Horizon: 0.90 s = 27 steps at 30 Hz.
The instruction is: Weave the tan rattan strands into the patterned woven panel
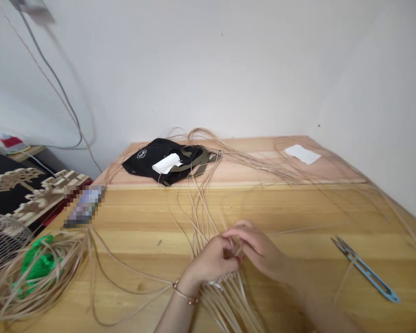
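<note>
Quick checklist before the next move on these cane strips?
1. Left hand pinching cane strips: ok.
2. Right hand on the same strips: ok.
3. Woven section tight: cannot tell, hands cover most of it.
4. Thread snips within reach on the right: ok.
5. Spare cane coil available on the left: ok.
6. Long strands clear of each other: not ok, they cross up the table beside the black bag.

**Bright, Even Lighting; Minor Edge Defects**

Soft, diffuse brightness across the white wall [208,69]. Faint shadow beneath the right hand [254,247]. Pale sheen on the wooden tabletop [180,217]. Motion blur on the hanging object [38,14]. Pixelated mosaic patch [84,206] at left. Stretching toward frame edges.
</note>
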{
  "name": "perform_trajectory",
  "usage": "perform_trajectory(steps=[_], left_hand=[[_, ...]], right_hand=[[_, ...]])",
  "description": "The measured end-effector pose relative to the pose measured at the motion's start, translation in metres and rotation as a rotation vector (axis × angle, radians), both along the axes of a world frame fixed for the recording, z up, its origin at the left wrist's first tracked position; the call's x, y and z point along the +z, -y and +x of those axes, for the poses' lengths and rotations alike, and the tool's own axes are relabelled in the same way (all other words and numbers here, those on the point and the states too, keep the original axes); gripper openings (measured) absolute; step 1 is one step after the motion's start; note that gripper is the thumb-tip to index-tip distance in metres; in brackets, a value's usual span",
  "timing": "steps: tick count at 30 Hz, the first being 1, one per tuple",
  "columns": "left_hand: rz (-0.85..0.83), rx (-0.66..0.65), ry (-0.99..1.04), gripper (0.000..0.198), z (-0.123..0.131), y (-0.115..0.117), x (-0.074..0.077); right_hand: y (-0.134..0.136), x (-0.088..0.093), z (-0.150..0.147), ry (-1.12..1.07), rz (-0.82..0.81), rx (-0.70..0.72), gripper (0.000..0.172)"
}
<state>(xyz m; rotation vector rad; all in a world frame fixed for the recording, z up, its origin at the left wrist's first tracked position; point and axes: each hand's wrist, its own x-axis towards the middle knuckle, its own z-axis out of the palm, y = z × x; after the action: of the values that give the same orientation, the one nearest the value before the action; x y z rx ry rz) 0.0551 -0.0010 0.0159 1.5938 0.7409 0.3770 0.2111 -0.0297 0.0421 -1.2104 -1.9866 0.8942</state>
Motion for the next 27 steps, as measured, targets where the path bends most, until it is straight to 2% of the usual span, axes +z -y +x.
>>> perform_trajectory(steps=[4,6,9,12,17,20,27], left_hand=[[-0.025,0.014,0.063,0.016,-0.004,-0.003,0.007],[-0.023,0.045,0.089,0.015,-0.006,-0.005,0.010],[-0.057,0.053,0.131,0.014,-0.009,-0.007,0.010],[-0.069,0.055,0.133,0.015,-0.010,-0.008,0.007],[-0.138,0.097,0.121,0.016,-0.010,-0.007,0.001],[-0.196,0.110,0.167,0.027,-0.011,-0.006,-0.004],[-0.136,0.096,0.200,0.044,-0.013,-0.005,-0.008]], right_hand=[[-0.010,-0.005,0.008,-0.011,-0.075,-0.013,0.039],[-0.009,-0.013,0.009,0.018,-0.034,-0.053,0.034],[-0.003,-0.027,0.010,0.119,0.041,-0.084,0.017],[0.003,-0.035,0.012,0.186,0.069,-0.108,0.015],[0.010,-0.033,0.014,0.210,0.078,-0.145,0.020],[0.013,-0.031,0.012,0.216,0.065,-0.174,0.021],[0.011,-0.035,0.009,0.194,0.094,-0.282,0.019]])
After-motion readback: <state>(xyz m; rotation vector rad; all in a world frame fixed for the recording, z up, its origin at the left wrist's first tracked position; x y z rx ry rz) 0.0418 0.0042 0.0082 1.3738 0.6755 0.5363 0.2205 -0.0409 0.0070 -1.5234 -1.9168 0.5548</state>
